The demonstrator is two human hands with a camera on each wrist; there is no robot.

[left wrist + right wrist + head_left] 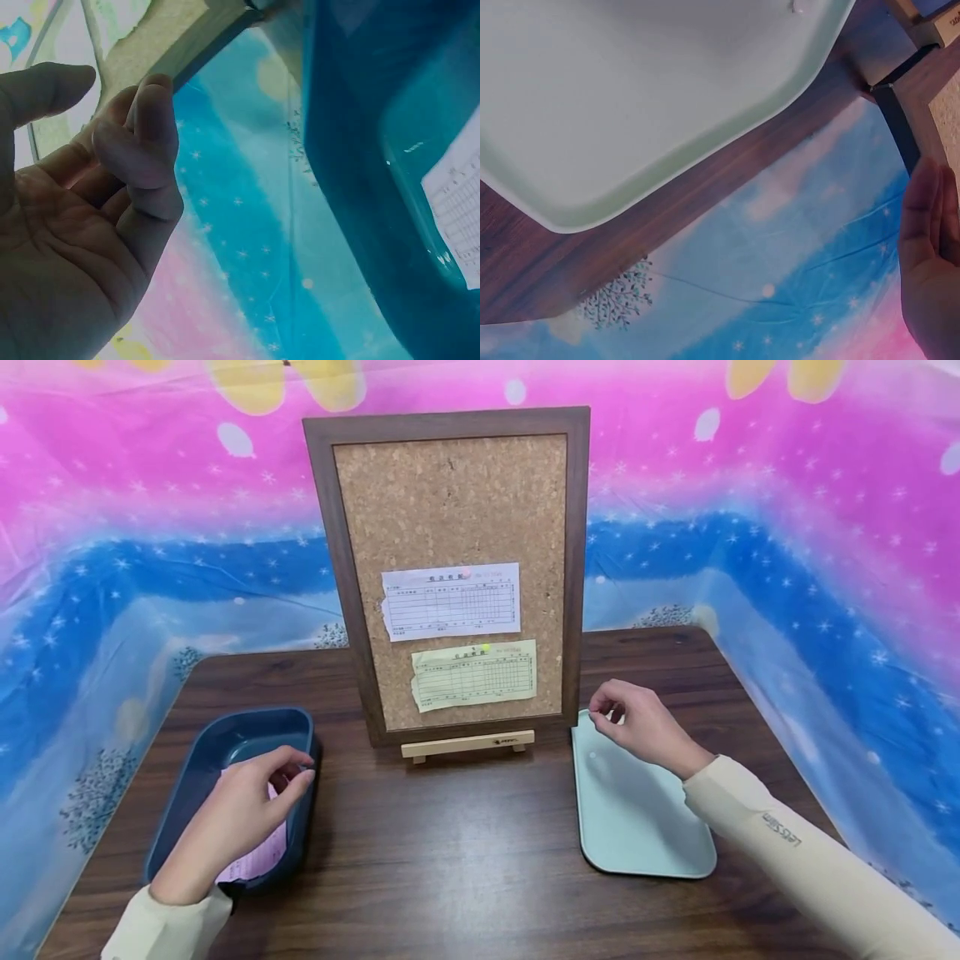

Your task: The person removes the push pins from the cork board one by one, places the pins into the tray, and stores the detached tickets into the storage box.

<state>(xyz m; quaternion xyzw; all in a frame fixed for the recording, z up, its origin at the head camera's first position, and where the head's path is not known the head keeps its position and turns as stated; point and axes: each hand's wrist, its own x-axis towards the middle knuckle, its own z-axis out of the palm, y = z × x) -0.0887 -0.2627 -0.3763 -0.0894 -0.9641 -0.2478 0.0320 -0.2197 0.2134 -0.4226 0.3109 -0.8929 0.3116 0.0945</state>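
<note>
Hovering with the left hand (243, 806) over the bin (197, 752), with fingers loosely bent and released; poised with the right hand (641, 718) at the far left corner of the tray (637, 835), with fingers bent inward, impossible to tell whether grasping anything. For the pink slip (258, 860), see the bin, partly behind the left hand; for the white slip (450, 603) and yellow slip (476, 681), see the board (450, 502), one above the other. Judging by these, probably best to pinch the pink slip by one edge without creasing, lay it flat, and press in a pin like the yellow pin (486, 647), steadying the board meanwhile. Only in the left wrist view: palm and bare inner fingers. Plainer in the right wrist view: a small pale piece (798, 6) on the tray. Only in the head view: both hands together above the bench (450, 860).
</note>
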